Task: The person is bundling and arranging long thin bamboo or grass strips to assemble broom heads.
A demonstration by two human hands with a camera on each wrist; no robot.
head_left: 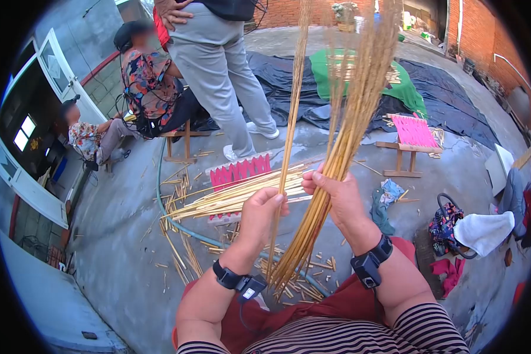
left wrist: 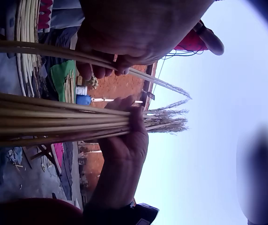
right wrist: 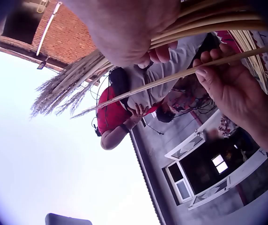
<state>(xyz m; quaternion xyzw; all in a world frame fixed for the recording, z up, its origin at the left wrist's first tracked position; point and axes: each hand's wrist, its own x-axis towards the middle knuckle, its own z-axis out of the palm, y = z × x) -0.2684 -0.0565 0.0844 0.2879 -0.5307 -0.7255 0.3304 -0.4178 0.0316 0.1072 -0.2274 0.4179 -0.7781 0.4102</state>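
My left hand (head_left: 258, 213) pinches one or two thin reed stalks (head_left: 291, 127) between thumb and fingers. The stalks stand nearly upright, their feathery tops high in the head view. Beside it, my right hand (head_left: 343, 197) grips a thick bundle of reed stalks (head_left: 307, 236), thumb across the front. The bundle leans, with plumes (head_left: 369, 53) at the upper right and bare ends low over my lap. In the right wrist view, the left-hand stalk (right wrist: 171, 77) runs apart from the bundle's plumes (right wrist: 68, 84). The left wrist view shows the bundle (left wrist: 63, 119) below the left-hand stalks.
A pile of pale stalks (head_left: 218, 203) lies across a pink rack (head_left: 242, 171) ahead. Cut pieces (head_left: 318, 274) litter the floor around a hose (head_left: 159, 177). A person in grey trousers (head_left: 209, 71) stands close ahead; two people sit at left. Another pink-topped stand (head_left: 413, 133) is at right.
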